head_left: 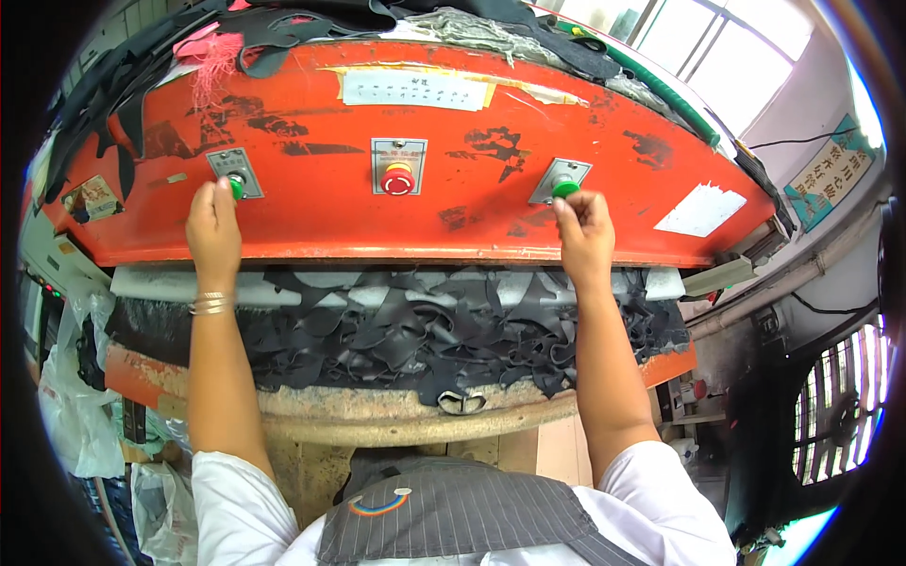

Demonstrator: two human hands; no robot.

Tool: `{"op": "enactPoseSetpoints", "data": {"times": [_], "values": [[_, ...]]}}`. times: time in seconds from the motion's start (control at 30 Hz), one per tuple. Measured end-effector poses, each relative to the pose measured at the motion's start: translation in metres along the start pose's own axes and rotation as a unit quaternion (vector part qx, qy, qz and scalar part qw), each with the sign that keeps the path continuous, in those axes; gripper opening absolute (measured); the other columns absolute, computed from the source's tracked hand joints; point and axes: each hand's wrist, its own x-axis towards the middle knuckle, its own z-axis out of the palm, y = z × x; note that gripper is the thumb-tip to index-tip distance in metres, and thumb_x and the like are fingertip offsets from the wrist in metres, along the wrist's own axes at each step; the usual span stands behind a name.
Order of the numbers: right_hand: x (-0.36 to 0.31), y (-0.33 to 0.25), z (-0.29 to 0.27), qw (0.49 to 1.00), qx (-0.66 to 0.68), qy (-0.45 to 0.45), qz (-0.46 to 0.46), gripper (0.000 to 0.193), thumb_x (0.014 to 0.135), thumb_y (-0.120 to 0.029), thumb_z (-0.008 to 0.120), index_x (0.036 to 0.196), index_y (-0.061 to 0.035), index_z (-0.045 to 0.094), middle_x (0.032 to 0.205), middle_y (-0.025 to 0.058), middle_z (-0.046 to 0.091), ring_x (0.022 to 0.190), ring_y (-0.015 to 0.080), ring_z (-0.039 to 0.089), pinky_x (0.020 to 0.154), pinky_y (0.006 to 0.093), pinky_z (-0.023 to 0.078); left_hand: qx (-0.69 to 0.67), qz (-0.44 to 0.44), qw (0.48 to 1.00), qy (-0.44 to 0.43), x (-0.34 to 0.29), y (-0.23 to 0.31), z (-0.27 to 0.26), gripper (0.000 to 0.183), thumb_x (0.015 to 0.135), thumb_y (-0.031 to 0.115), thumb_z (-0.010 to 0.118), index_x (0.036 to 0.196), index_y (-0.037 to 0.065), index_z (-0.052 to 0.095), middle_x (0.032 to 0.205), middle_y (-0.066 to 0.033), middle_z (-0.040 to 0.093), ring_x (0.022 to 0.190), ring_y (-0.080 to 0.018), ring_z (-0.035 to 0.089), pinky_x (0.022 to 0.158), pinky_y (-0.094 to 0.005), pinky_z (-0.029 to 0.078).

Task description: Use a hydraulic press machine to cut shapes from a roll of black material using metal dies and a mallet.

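Observation:
Both my arms reach forward to the red front panel (472,222) of a large press. My left hand (215,236) is closed, fingers curled and thumb against a green push button (237,186) on the panel's left. On the right, my right hand (587,241) is closed at a second green push button (564,190), thumb and fingers bunched around it. Between them sits a red emergency stop button (397,179) on a metal plate; neither hand touches it. Below the panel, crumpled black sheet scraps (415,330) cover the press bed.
A small metal cutting die (461,403) lies on the bed's worn front edge (377,429). Black offcuts (311,24) and pink threads (215,61) drape over the machine's top. Clear plastic bags (80,415) hang at left. A dark fan (840,406) stands at right.

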Motion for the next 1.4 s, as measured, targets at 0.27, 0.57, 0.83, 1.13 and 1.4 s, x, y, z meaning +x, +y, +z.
{"op": "enactPoseSetpoints", "data": {"times": [0.27,0.57,0.83,1.13,1.4], "values": [[-0.195,-0.018,-0.066,0.806,-0.235,-0.537,-0.079,0.050,0.073,-0.043,0.076,0.104,-0.0054,0.065,0.099,0.0122,0.064,0.096,0.0325,0.059,0.085,0.0419,0.047,-0.060,-0.034,0.903,-0.423,-0.220,0.080,-0.034,0.027,0.088,0.025,0.061,0.069,0.006,0.063,0.069,-0.0110,0.057,0.070,-0.0303,0.057,0.063,-0.0408,0.047],[-0.244,0.013,-0.070,0.842,-0.289,-0.430,-0.151,0.038,0.060,-0.018,0.078,0.092,-0.0056,0.063,0.091,0.0110,0.060,0.091,0.0299,0.059,0.078,0.0386,0.050,0.037,-0.010,0.917,-0.396,-0.285,0.110,-0.028,0.017,0.079,0.021,0.064,0.072,0.007,0.070,0.075,-0.0111,0.062,0.078,-0.0322,0.059,0.070,-0.0422,0.048],[-0.115,0.003,-0.042,0.686,-0.189,-0.690,-0.132,0.024,0.079,-0.029,0.068,0.084,-0.0059,0.068,0.080,0.0117,0.066,0.076,0.0328,0.064,0.070,0.0424,0.053,0.019,-0.057,0.833,-0.551,-0.228,0.101,-0.015,0.028,0.081,0.033,0.064,0.071,0.008,0.071,0.073,-0.0111,0.064,0.077,-0.0316,0.061,0.072,-0.0416,0.050],[0.061,0.080,0.174,0.611,-0.113,-0.527,-0.580,0.020,0.078,-0.016,0.056,0.089,-0.0090,0.071,0.115,0.0091,0.063,0.120,0.0291,0.054,0.102,0.0395,0.043,-0.053,0.085,0.936,-0.337,-0.143,0.071,0.174,0.020,0.083,0.019,0.063,0.097,0.005,0.068,0.101,-0.0108,0.065,0.098,-0.0308,0.060,0.092,-0.0437,0.045],[0.141,0.079,0.178,0.605,-0.011,-0.489,-0.628,0.005,0.069,-0.014,0.060,0.067,-0.0091,0.060,0.073,0.0055,0.056,0.081,0.0264,0.061,0.106,0.0452,0.041,0.002,0.123,0.933,-0.337,-0.155,0.049,0.204,0.029,0.080,0.013,0.064,0.108,0.005,0.064,0.110,-0.0123,0.063,0.112,-0.0318,0.058,0.099,-0.0459,0.044]]}}
